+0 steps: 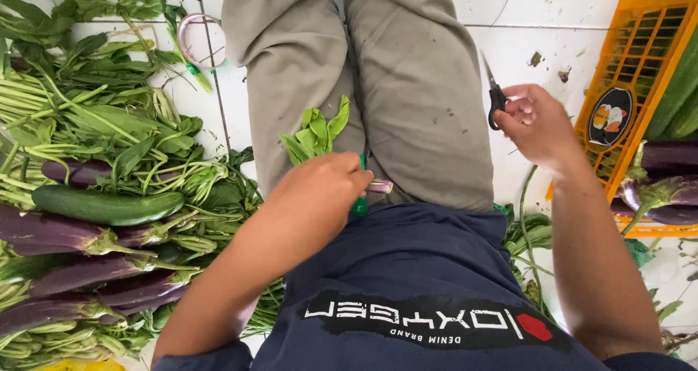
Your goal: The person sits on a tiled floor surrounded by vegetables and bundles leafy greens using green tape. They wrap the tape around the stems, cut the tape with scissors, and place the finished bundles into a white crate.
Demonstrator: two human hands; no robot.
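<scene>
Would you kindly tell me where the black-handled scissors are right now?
In the head view, the black-handled scissors are in the right hand, right of the grey-trousered lap, beside the orange plastic crate.

Bare tiled floor (520, 51) lies open between trouser legs (378, 73) and orange crate (640, 58)

A produce-sorting spot, likely a market stall or kitchen back area: heaps of leafy greens (94, 116), eggplants (51, 233) and a cucumber (105, 205) lie on the white tiled floor (523, 36), beside an orange plastic crate (640, 58).
</scene>
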